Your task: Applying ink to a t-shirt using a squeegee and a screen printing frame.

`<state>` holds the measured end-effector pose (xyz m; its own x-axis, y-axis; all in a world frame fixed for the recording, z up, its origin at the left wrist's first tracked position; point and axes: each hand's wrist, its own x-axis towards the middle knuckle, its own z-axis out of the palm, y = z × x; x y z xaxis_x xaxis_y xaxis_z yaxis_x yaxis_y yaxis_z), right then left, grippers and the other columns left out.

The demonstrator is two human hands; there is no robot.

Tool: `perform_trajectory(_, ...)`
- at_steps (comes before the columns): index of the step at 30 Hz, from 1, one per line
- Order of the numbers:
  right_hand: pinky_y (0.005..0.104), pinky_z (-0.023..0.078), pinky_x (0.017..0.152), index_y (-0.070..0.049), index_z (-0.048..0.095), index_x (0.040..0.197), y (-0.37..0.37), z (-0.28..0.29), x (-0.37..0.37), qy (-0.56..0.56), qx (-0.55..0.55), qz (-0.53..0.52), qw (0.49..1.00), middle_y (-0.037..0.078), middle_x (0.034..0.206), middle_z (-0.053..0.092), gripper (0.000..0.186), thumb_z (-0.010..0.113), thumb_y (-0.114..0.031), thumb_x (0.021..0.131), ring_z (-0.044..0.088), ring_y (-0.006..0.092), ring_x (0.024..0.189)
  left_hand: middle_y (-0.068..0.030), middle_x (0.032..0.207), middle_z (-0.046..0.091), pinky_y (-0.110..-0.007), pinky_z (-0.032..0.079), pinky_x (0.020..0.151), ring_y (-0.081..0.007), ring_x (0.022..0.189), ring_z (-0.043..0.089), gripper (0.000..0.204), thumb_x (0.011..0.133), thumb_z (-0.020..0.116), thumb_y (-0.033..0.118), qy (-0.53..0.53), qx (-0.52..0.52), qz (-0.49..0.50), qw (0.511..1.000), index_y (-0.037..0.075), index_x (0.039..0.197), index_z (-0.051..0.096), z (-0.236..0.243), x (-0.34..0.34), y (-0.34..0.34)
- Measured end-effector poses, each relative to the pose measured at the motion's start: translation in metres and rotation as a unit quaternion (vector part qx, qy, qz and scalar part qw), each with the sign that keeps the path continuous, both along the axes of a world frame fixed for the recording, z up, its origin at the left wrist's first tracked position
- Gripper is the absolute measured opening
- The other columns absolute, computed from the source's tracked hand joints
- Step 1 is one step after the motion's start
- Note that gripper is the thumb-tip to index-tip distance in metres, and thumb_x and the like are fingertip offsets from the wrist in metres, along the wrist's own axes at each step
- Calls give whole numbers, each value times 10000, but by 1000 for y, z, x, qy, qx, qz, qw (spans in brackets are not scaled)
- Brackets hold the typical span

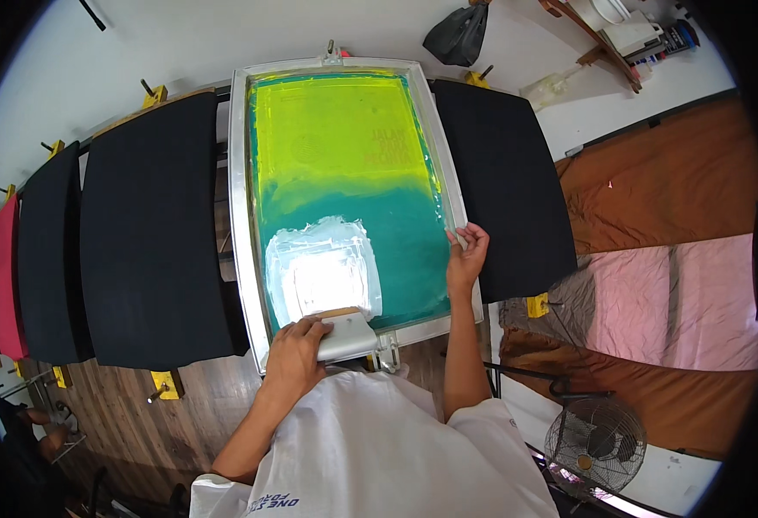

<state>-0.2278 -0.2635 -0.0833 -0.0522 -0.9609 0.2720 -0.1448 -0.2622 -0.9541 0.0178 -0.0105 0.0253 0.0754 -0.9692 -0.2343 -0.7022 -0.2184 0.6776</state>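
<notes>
A silver-framed printing screen (pixel 336 147) lies in front of me, its mesh yellow-green on the far half and teal on the near half. A patch of white ink (pixel 318 263) covers the lower left of the mesh. My left hand (pixel 297 354) grips a silver squeegee (pixel 349 338) with a brown blade, resting at the near edge of the white ink. My right hand (pixel 467 250) has its fingers curled on the screen's right rail.
Black padded platens (pixel 146 229) (pixel 508 190) flank the screen, with a red one (pixel 6 276) farther left on yellow brackets. A dark bag (pixel 457 36) hangs behind. Brown and pink fabric (pixel 664 302) lies right. A fan (pixel 595 440) stands lower right. A person's limb (pixel 47 445) shows lower left.
</notes>
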Motion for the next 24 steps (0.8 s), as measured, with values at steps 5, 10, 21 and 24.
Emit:
perform_trajectory(5, 377, 586, 947, 35, 456, 1162, -3, -11, 14, 88, -34, -30, 995, 146, 1178, 394, 457, 440, 256, 762, 506, 218, 1085, -158, 1242, 646, -445, 449, 1037, -340, 1163, 609, 547, 639, 717, -51, -12, 1, 1, 1000, 27, 1176, 648, -1, -2, 4)
perform_trajectory(10, 348, 586, 921, 24, 451, 1081, -4, -22, 18, 142, -41, -88, 985, 175, 1168, 374, 421, 441, 258, 731, 476, 284, 1093, -165, 1256, 627, -455, 433, 1064, -336, 1181, 591, 579, 627, 741, -44, -23, 10, -8, 1000, 34, 1192, 639, -4, -4, 6)
perform_trajectory(21, 377, 492, 928, 21, 489, 1129, 18, 36, 19, 378, -43, -4, 925, 187, 1140, 419, 414, 463, 216, 765, 503, 337, 1085, -170, 1257, 611, -464, 429, 1064, -346, 1179, 589, 586, 627, 742, -45, -26, 12, -3, 1000, 35, 1196, 630, -4, -3, 7)
perform_trajectory(24, 384, 457, 970, 14, 542, 1173, 61, 93, 34, 311, 62, 232, 919, 180, 1180, 512, 302, 604, 25, 877, 528, 330, 1159, -169, 1247, 618, -454, 455, 1029, -351, 1139, 615, 577, 633, 743, -38, -28, -3, 1, 1000, 42, 1193, 632, -3, -5, 6)
